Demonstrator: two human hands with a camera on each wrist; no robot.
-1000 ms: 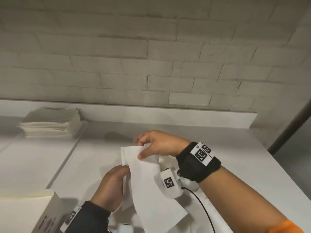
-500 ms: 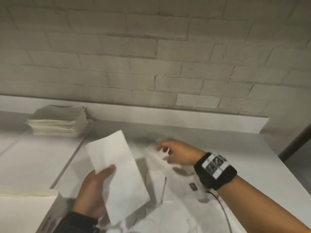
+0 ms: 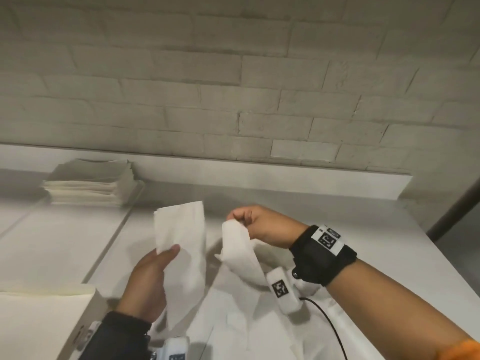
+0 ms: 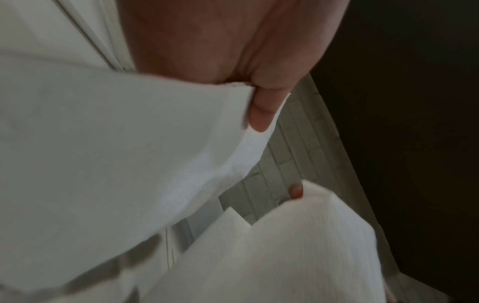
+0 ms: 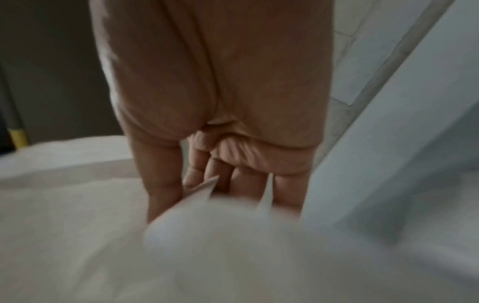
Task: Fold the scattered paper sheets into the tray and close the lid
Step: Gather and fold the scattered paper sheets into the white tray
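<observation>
A folded sheet [image 3: 181, 245] is pinched in the left hand [image 3: 148, 284]; beside it, a loose sheet [image 3: 241, 255] is pinched by the right hand [image 3: 259, 224].

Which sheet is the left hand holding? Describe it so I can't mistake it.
Start at the stack of folded sheets by the wall, then come toward the camera. The flat folded sheet stands upright in the left hand; the right hand holds a limp sheet.

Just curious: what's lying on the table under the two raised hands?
More loose white paper sheets lie scattered on the table. What lies beneath them, or behind the folded sheet in the left hand, is hidden.
</observation>
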